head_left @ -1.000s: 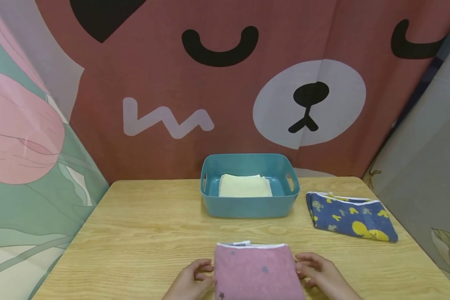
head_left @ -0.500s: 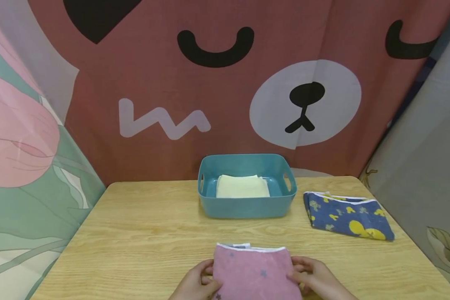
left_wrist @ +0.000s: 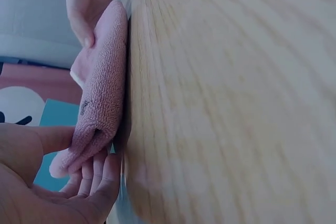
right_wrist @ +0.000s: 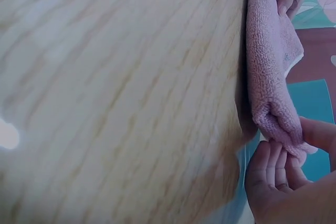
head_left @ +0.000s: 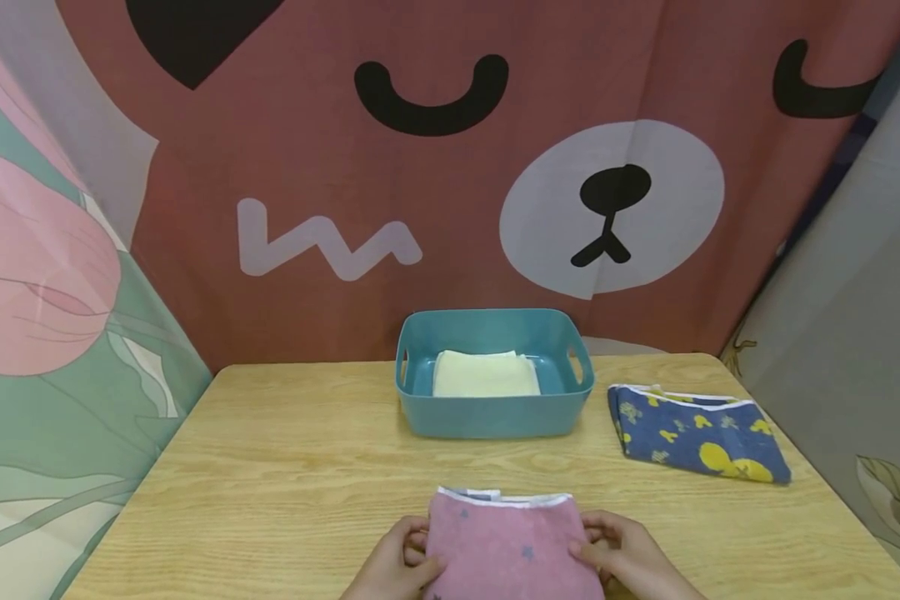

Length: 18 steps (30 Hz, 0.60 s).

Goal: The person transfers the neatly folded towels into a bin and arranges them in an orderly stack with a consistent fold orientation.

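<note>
A folded pink towel (head_left: pixel 510 546) with small grey stars and a white-trimmed far edge is at the front of the table, its near part cut off by the head view's border. My left hand (head_left: pixel 397 560) pinches its left side, thumb on top and fingers beneath, as the left wrist view shows on the towel's rolled fold (left_wrist: pixel 102 93). On the opposite side my right hand (head_left: pixel 630 554) grips the towel the same way; in the right wrist view, fingers (right_wrist: pixel 273 169) lie under the thick folded edge (right_wrist: pixel 265 61).
Behind the towel stands a teal plastic basket (head_left: pixel 495 417) with side handle holes, holding a folded cream cloth (head_left: pixel 486 375). A folded blue towel with yellow patterns (head_left: pixel 701 433) lies at the table's right side. A bear-print curtain (head_left: pixel 330 167) hangs along the table's (head_left: pixel 270 467) back edge.
Both hands have closed in from beside the pink towel and now hold its two sides, thumbs on top. The towel's far edge bows slightly. The head view has shifted a little.
</note>
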Motion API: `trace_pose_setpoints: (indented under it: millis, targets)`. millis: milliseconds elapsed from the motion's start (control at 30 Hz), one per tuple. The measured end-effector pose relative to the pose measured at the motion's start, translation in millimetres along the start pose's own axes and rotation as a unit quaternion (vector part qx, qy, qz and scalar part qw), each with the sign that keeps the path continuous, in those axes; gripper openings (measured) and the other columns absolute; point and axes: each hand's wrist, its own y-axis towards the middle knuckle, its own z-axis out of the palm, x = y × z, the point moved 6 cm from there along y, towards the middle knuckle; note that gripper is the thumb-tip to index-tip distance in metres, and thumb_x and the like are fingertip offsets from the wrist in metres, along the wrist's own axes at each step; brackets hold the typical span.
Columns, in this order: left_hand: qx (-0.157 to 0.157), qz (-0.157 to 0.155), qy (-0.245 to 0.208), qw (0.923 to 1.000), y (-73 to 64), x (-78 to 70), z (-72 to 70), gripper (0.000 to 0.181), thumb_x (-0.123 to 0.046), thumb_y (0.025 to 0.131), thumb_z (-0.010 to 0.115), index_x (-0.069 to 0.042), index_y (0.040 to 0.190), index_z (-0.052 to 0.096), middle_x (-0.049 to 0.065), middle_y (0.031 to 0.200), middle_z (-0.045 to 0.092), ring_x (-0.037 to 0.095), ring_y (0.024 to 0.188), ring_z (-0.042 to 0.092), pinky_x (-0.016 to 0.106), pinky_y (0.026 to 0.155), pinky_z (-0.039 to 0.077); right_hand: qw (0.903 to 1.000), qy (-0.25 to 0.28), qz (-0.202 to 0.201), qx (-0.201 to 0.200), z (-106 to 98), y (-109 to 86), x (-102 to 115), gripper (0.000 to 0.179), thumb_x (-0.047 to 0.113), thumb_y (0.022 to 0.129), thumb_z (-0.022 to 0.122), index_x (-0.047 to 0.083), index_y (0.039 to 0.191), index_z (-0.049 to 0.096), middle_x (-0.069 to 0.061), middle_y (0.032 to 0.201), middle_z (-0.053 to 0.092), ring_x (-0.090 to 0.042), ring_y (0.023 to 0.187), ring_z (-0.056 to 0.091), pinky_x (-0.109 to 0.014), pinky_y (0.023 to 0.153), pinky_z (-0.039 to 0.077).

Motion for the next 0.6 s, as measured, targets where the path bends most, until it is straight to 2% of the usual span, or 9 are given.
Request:
trace_pose_setpoints:
  millis: [200, 467, 600]
  targets:
    - [-0.001, 0.019, -0.004, 0.9998, -1.3, -2.6, 1.2, 0.041, 0.003, 0.087, 0.07, 0.012, 0.121, 0.05, 0.006, 0.091, 0.059, 0.014, 0.078, 0.062, 0.023, 0.063, 0.053, 0.9997, 0.022, -0.001, -0.004, 1, -3.8, 1, 0.051, 0.019, 0.091, 0.072, -0.016, 0.124, 0.054, -0.004, 0.088, 0.064, -0.019, 0.071, 0.062, -0.035, 0.062, 0.056]
    - [0.007, 0.014, -0.033, 0.9993, -1.7, -7.2, 1.5, 0.041, 0.002, 0.088, 0.07, 0.007, 0.124, 0.052, 0.004, 0.093, 0.058, 0.013, 0.078, 0.062, 0.022, 0.059, 0.051, 0.9997, 0.018, 0.005, -0.014, 0, -4.9, 4, 0.049, 0.017, 0.092, 0.069, -0.015, 0.125, 0.053, -0.004, 0.089, 0.063, -0.02, 0.075, 0.061, -0.037, 0.065, 0.056]
    - [0.014, 0.043, -0.021, 0.9987, -2.7, -14.1, 0.5, 0.04, 0.002, 0.087, 0.069, 0.01, 0.123, 0.051, 0.007, 0.096, 0.057, 0.008, 0.076, 0.06, 0.021, 0.061, 0.05, 0.9996, 0.024, 0.001, -0.012, -1, -6.6, 7, 0.049, 0.016, 0.093, 0.068, -0.015, 0.126, 0.052, -0.004, 0.09, 0.065, -0.02, 0.077, 0.061, -0.037, 0.066, 0.057]
